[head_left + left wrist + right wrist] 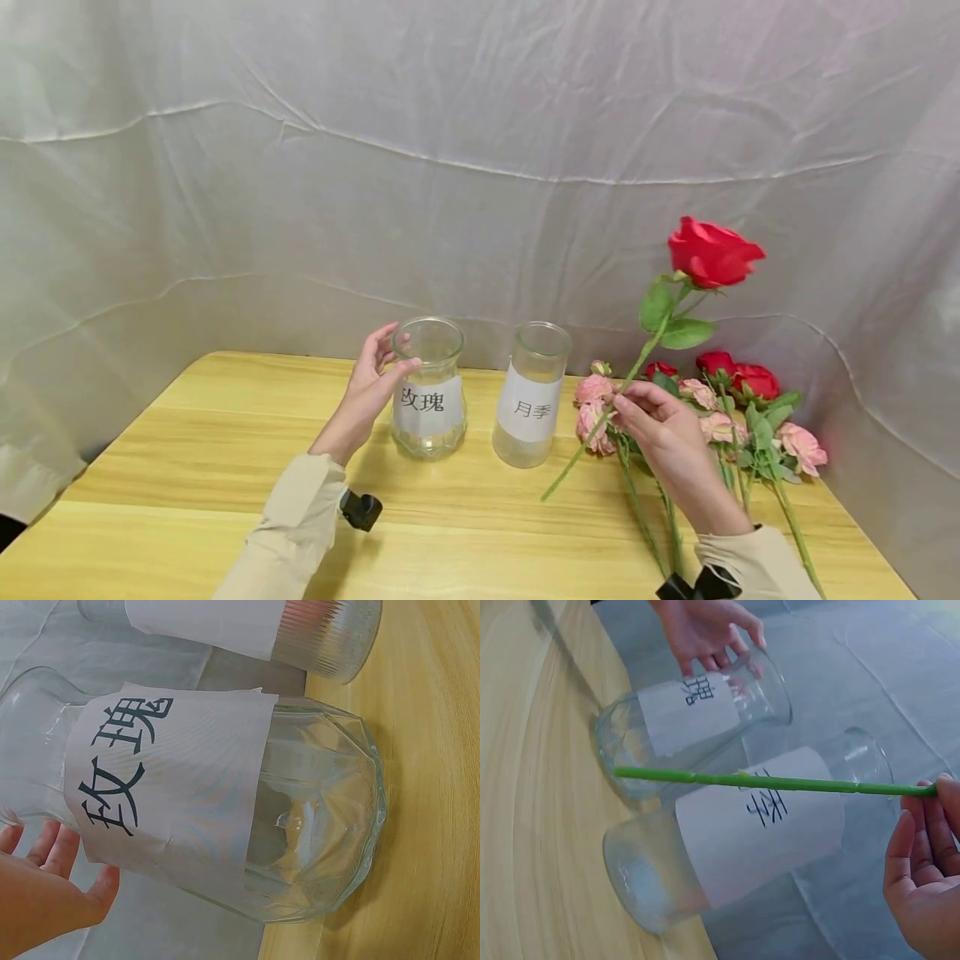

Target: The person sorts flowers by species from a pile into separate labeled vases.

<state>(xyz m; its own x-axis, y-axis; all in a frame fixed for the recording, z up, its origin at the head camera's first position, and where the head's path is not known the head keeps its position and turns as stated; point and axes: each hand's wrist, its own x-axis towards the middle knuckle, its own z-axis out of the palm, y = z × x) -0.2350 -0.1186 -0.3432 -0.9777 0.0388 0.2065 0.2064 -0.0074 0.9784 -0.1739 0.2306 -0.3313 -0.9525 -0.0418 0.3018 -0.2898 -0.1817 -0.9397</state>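
A red rose point(714, 252) leans up to the right. My right hand point(667, 442) pinches its green stem point(795, 784) between thumb and fingers. The bare lower stem slants in front of the right vase in the right wrist view. At the left, my left hand point(367, 392) is at the neck of a rounded glass vase point(315, 817), fingers spread and loosely bent. Its fingertips meet the side of the neck; how firmly they press cannot be seen. A white paper label point(429, 406) wraps this vase. Beside it stands a straighter labelled glass vase point(525, 450).
Several pink flowers point(802, 448) and red roses point(756, 381) lie on the wooden table point(465, 533) at the right, their stems pointing toward me. Partly behind my right hand are more pink blooms point(594, 390). A grey cloth point(450, 208) hangs behind the table.
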